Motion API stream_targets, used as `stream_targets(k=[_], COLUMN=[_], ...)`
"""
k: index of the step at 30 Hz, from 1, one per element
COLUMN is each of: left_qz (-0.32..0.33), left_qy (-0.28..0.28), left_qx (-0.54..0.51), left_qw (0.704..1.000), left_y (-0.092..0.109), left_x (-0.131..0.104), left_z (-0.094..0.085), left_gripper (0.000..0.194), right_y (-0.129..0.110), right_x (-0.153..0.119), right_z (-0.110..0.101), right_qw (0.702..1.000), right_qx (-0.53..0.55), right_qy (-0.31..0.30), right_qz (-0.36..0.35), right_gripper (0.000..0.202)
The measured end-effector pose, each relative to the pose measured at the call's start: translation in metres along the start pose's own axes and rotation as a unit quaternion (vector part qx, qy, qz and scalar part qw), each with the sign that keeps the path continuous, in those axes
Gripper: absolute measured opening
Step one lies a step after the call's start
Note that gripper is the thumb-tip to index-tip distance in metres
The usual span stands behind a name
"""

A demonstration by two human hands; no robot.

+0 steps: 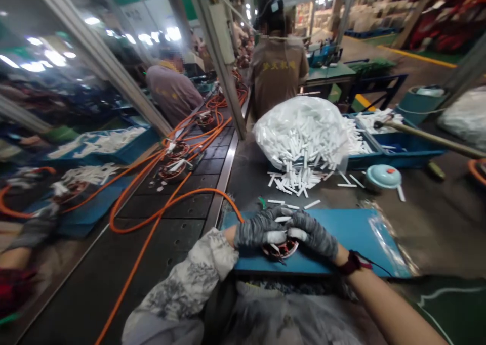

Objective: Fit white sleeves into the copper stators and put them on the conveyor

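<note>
A round copper-wound part (281,251) lies on a blue mat (345,228) in front of me. My left hand (258,228), in a grey glove with white fingertips, is closed round its left side. My right hand (313,232), gloved alike, is closed on its right side. Both sets of fingertips meet over the top of the part, where white pieces show between them. The fingers hide much of the part. Several white tubes (292,207) lie just behind the mat.
A plastic bag of white tubes (304,132) stands behind the mat, with blue bins (404,147) and a lidded bowl (383,177) to its right. Orange hose (212,190) crosses the conveyor (190,228) at left. Co-workers sit ahead; another's gloved hand (36,228) is far left.
</note>
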State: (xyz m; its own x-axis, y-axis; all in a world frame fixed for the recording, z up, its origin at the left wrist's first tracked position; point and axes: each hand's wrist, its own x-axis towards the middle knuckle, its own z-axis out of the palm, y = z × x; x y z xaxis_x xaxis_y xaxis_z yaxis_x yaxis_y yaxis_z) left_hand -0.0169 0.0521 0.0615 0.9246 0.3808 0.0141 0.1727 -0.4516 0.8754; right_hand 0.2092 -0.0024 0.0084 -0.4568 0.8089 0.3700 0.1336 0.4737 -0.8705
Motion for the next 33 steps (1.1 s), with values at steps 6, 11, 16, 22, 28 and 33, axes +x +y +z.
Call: stream_targets(k=[6, 11, 16, 22, 28, 33], left_qz=[-0.03, -0.063, -0.072, -0.031, -0.03, -0.034], left_qy=[-0.065, -0.074, -0.076, -0.12, -0.058, -0.075], left_qx=[-0.079, -0.109, -0.125, -0.047, 0.139, 0.043], left_qw=[0.994, 0.989, 0.987, 0.991, 0.988, 0.996], left_y=[-0.008, -0.007, -0.007, -0.006, 0.0, -0.001], left_x=[0.003, 0.006, 0.005, 0.011, 0.005, -0.001], left_z=[-0.019, -0.019, -0.019, -0.028, -0.026, -0.029], left_gripper=[0.041, 0.035, 0.033, 0.029, 0.038, 0.055], right_y=[-0.003, -0.001, -0.004, 0.005, 0.013, 0.009], right_x=[0.002, 0.0, 0.002, 0.001, -0.002, 0.007], right_z=[-0.005, -0.005, -0.003, -0.006, -0.01, -0.012], right_qw=[0.997, 0.994, 0.994, 0.992, 0.991, 0.986], right_qx=[0.05, 0.075, 0.086, 0.104, 0.1, 0.137], right_qy=[-0.018, -0.011, -0.003, -0.025, -0.025, -0.061], right_qz=[0.061, 0.073, 0.07, 0.069, 0.081, 0.07], right_gripper=[0.038, 0.034, 0.032, 0.031, 0.031, 0.031])
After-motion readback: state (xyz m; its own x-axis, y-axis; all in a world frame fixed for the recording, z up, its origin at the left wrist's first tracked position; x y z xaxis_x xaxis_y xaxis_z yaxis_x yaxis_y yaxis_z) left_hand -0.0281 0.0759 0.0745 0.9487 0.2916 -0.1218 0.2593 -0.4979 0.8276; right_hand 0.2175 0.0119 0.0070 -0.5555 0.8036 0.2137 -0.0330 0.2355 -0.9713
